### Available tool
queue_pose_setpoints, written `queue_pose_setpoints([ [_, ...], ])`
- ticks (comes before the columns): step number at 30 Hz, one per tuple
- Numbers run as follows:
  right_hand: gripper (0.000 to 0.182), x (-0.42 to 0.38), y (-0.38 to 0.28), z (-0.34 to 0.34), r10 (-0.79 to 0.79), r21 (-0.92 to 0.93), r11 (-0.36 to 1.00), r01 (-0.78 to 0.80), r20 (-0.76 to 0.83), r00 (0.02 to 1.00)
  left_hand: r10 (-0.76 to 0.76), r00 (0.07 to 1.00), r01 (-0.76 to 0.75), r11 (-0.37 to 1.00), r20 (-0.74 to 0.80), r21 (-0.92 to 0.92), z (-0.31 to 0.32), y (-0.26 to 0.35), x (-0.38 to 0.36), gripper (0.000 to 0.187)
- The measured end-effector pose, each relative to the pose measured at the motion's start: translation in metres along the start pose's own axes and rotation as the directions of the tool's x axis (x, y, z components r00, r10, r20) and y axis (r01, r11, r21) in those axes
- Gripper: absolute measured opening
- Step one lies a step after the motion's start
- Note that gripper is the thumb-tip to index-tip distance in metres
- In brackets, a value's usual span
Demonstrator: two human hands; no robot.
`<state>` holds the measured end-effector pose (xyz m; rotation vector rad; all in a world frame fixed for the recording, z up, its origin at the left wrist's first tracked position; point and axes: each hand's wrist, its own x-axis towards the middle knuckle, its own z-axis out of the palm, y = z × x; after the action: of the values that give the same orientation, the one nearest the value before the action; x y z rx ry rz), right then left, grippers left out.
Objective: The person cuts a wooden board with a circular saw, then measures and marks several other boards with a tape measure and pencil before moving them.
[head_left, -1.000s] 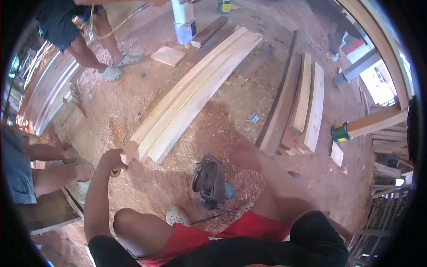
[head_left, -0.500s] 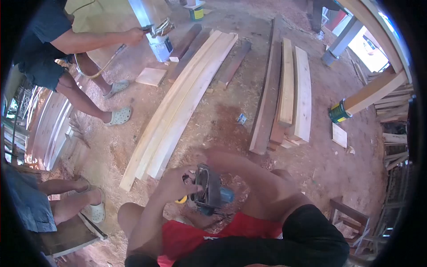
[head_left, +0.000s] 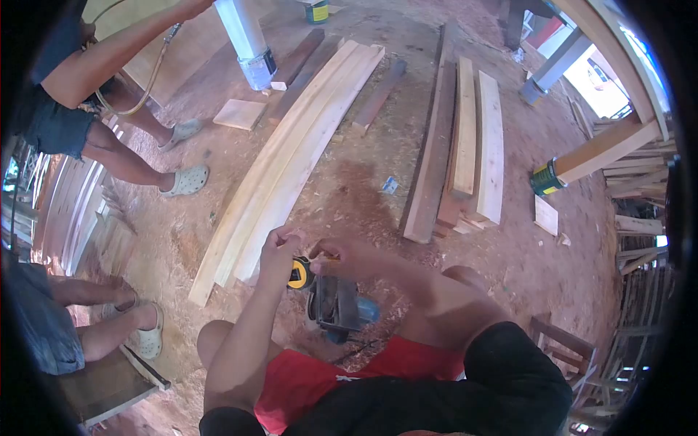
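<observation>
Tape measure (head_left: 299, 274), 1: between left hand (head_left: 278, 247) and right hand (head_left: 340, 260), yellow-ringed face toward wearer; long axis unclear. Hands, 2: fingers bent; cannot tell which grips it. Power tool (head_left: 337, 304), 1: below right hand.

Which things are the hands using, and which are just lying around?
In use, it seems:
- yellow-and-black tape measure, between left hand and right hand
- maybe the power tool on the ground nearby

Probably just lying about:
- blue-and-white packet
- flat square board
</observation>
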<state>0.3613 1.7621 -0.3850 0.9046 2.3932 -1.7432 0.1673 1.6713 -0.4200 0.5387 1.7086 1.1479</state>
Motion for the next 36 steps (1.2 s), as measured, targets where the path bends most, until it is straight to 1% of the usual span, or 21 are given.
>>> queue_pose_setpoints([
  [3,0.07,-0.004,-0.014,0.008,-0.033,-0.045,0.998,0.031,-0.03,0.999,-0.071,0.995,0.067,0.996,-0.069,-0.051,0.011,-0.006,0.001,0.054],
  [6,0.07,-0.001,-0.008,0.017,-0.069,0.043,0.997,0.07,-0.025,0.997,-0.107,0.994,0.106,0.992,-0.013,-0.071,0.016,-0.011,-0.003,0.056],
  [9,0.065,0.007,0.005,0.027,-0.011,0.139,0.99,0.024,-0.089,0.996,-0.055,0.998,0.056,0.996,-0.003,0.068,0.018,-0.01,-0.005,0.061],
  [10,0.063,0.005,0.005,0.024,0.002,0.112,0.994,0.01,-0.113,0.994,0.052,0.995,-0.029,0.967,-0.083,0.254,0.019,-0.012,-0.007,0.063],
  [11,0.061,0.003,0.006,0.019,0.014,0.085,0.996,-0.002,-0.137,0.99,0.172,0.975,-0.094,0.895,-0.142,0.435,0.022,-0.014,-0.007,0.064],
  [12,0.06,0.0,0.005,0.014,0.025,0.056,0.998,-0.016,-0.16,0.987,0.296,0.939,-0.134,0.786,-0.177,0.603,0.024,-0.016,-0.009,0.066],
  [13,0.061,0.0,0.008,0.011,0.029,0.027,0.999,-0.025,-0.179,0.983,0.399,0.897,-0.161,0.692,-0.188,0.704,0.028,-0.018,-0.012,0.067],
  [15,0.062,0.001,0.017,0.009,0.038,-0.029,0.999,-0.045,-0.222,0.974,0.592,0.79,-0.171,0.461,-0.158,0.871,0.033,-0.02,-0.015,0.068],
  [16,0.063,0.001,0.02,0.009,0.018,-0.043,0.999,-0.03,-0.248,0.969,0.481,0.865,-0.239,0.641,-0.14,0.729,0.032,-0.021,-0.013,0.067],
  [17,0.063,0.001,0.023,0.01,-0.001,-0.056,0.998,-0.015,-0.273,0.962,0.37,0.925,-0.265,0.794,-0.089,0.546,0.029,-0.023,-0.008,0.066],
  [18,0.063,0.0,0.022,0.009,-0.02,-0.071,0.998,-0.001,-0.297,0.955,0.267,0.964,-0.249,0.908,-0.009,0.336,0.029,-0.017,-0.007,0.065],
  [19,0.064,-0.001,0.02,0.01,-0.011,-0.073,0.997,-0.011,-0.289,0.957,0.138,0.988,-0.147,0.974,0.064,0.173,0.031,-0.012,-0.008,0.063],
  [20,0.065,-0.002,0.019,0.011,-0.002,-0.077,0.997,-0.02,-0.282,0.959,0.02,0.988,-0.023,1.0,0.156,0.014,0.033,-0.008,-0.01,0.06],
  [21,0.065,-0.003,0.017,0.011,0.007,-0.081,0.996,-0.03,-0.274,0.962,-0.08,0.961,0.119,0.984,0.264,-0.132,0.036,0.001,-0.015,0.058],
  [24,0.068,-0.005,0.018,0.012,-0.031,-0.102,0.995,0.006,-0.25,0.968,-0.158,0.961,0.188,0.976,0.228,-0.114,0.042,0.02,-0.032,0.051],
  [27,0.073,-0.006,0.017,0.009,-0.146,-0.054,0.989,0.139,-0.179,0.973,-0.116,0.963,0.16,0.972,0.242,-0.173,0.039,0.006,-0.022,0.049],
  [30,0.074,-0.011,0.012,0.003,-0.051,-0.067,0.997,0.044,-0.105,0.993,-0.147,0.965,0.184,0.969,0.215,-0.163,0.038,0.004,-0.02,0.046],
  [33,0.078,-0.01,0.021,0.008,-0.073,0.04,0.996,0.08,-0.146,0.987,-0.107,0.98,0.13,0.982,0.166,-0.137,0.038,0.002,-0.019,0.043],
  [36,0.083,-0.009,0.024,0.004,-0.089,-0.048,0.995,0.084,-0.111,0.99,-0.064,0.992,0.076,0.991,0.109,-0.107,0.04,0.004,-0.02,0.037],
])
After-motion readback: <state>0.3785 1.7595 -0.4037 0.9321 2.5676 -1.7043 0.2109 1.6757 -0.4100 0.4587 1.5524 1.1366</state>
